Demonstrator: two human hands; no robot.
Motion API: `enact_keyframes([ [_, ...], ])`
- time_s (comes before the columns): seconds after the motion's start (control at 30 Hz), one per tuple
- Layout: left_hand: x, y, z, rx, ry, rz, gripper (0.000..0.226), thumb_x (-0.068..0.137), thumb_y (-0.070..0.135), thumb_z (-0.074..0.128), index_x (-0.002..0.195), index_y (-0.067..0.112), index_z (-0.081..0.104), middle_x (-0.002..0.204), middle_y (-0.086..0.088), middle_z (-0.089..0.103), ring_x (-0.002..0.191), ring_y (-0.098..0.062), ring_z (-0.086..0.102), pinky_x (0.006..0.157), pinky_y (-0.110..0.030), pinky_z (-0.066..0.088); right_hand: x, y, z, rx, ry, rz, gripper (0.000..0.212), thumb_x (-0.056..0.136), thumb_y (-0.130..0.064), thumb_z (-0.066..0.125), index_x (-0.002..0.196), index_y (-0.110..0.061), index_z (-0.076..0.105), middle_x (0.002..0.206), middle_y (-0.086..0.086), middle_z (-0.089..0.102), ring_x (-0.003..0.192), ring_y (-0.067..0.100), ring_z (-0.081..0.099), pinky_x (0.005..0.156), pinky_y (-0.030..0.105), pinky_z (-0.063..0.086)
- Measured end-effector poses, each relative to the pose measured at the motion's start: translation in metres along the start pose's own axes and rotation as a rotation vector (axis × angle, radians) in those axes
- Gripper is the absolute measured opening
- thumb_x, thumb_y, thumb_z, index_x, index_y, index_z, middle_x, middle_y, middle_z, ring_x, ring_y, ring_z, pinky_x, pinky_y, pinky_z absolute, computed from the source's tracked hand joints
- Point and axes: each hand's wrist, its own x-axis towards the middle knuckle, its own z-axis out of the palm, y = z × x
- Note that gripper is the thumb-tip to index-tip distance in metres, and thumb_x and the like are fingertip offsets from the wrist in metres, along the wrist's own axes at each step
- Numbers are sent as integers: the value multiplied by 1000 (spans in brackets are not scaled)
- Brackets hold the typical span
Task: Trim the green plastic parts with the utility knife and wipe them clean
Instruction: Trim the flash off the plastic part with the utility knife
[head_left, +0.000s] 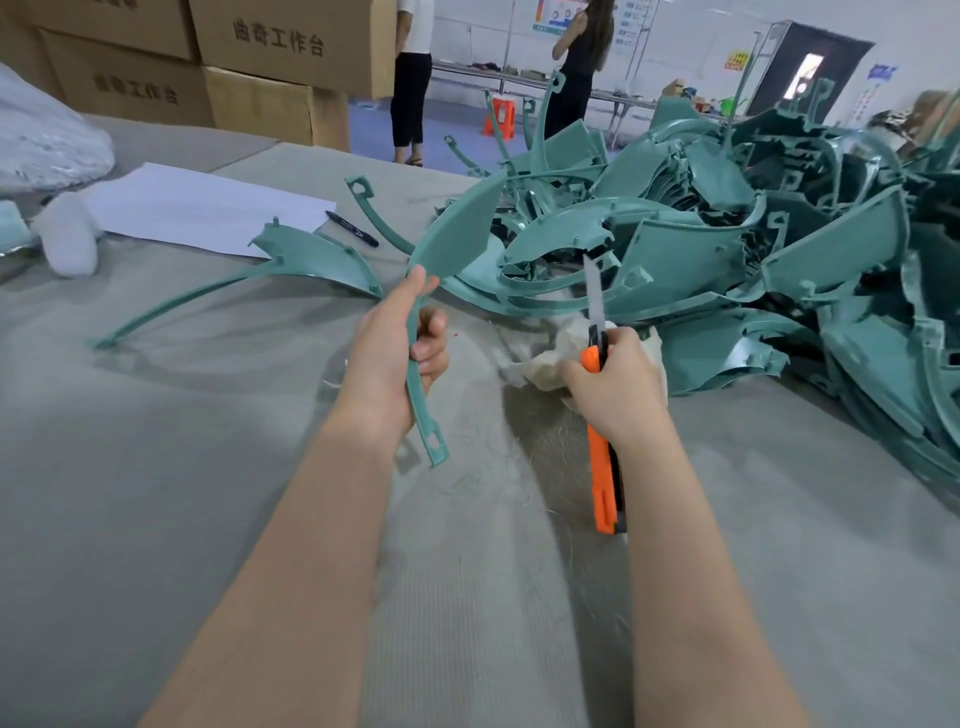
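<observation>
My left hand (400, 353) grips the narrow stem of a green plastic part (457, 228), whose broad leaf-shaped blade rises up and to the right. In my right hand (618, 384) I hold an orange utility knife (605, 478), its steel blade extended upward toward the pile, together with a cream cloth (550, 364) bunched under the fingers. A large heap of green plastic parts (753, 249) fills the right side of the table. One separate green part (306, 260) lies flat to the left of my left hand.
A grey felt-covered table (208, 467) carries a white sheet of paper (202, 208), a black marker (352, 228) and a white plastic bag (47, 140) at the far left. Cardboard boxes (280, 47) are stacked behind. Two people stand beyond the table.
</observation>
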Motion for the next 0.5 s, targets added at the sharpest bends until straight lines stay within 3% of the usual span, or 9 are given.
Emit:
enact_keyframes([
  [0.1, 1, -1, 0, 9, 7, -10, 27, 97, 36, 51, 111, 13, 55, 50, 5, 45, 33, -2, 26, 32, -14, 23, -3, 0, 4, -11, 56, -57, 17, 93, -28, 60, 99, -17, 48, 72, -13, 48, 63, -2, 45, 53, 9, 34],
  [0.17, 1, -1, 0, 8, 10, -11, 28, 97, 36, 52, 112, 13, 56, 50, 5, 45, 33, -3, 27, 32, -15, 24, -6, -3, 4, -32, 96, -119, 18, 94, -31, 59, 102, -15, 58, 82, -10, 55, 75, 2, 51, 63, 7, 35],
  [0.23, 1, 0, -1, 4, 2, -10, 28, 96, 36, 53, 112, 13, 56, 50, 5, 46, 33, -3, 27, 31, -15, 24, -9, -9, 2, -27, 161, -202, 25, 96, -33, 57, 112, -14, 56, 105, -1, 56, 95, 16, 52, 85, 26, 42],
  [0.27, 1, 0, -2, 9, -4, -7, 28, 95, 35, 54, 112, 13, 56, 50, 5, 46, 33, -3, 27, 31, -15, 24, -9, -14, 0, 11, 208, -241, 27, 97, -34, 56, 113, -13, 53, 108, 3, 55, 98, 20, 51, 89, 35, 43],
  [0.37, 0, 2, -5, 55, -36, 13, 29, 95, 34, 56, 112, 10, 57, 49, 6, 45, 33, -3, 27, 31, -15, 24, -10, -28, -7, 180, 294, -282, 25, 98, -37, 53, 106, -15, 44, 85, 7, 58, 84, 26, 60, 79, 44, 49],
  [0.43, 0, 5, -6, 95, -56, 33, 28, 95, 32, 56, 111, 10, 58, 49, 5, 45, 33, -3, 27, 31, -15, 24, -6, -34, -7, 212, 269, -217, 33, 96, -42, 55, 113, -16, 44, 72, -1, 52, 78, 22, 59, 73, 36, 46],
  [0.5, 0, 6, -6, 137, -74, 48, 26, 94, 31, 57, 109, 10, 60, 49, 5, 46, 33, -3, 27, 31, -14, 24, 1, -40, -6, 234, 186, -143, 40, 93, -45, 58, 116, -15, 47, 72, -7, 50, 77, 15, 56, 68, 24, 40],
])
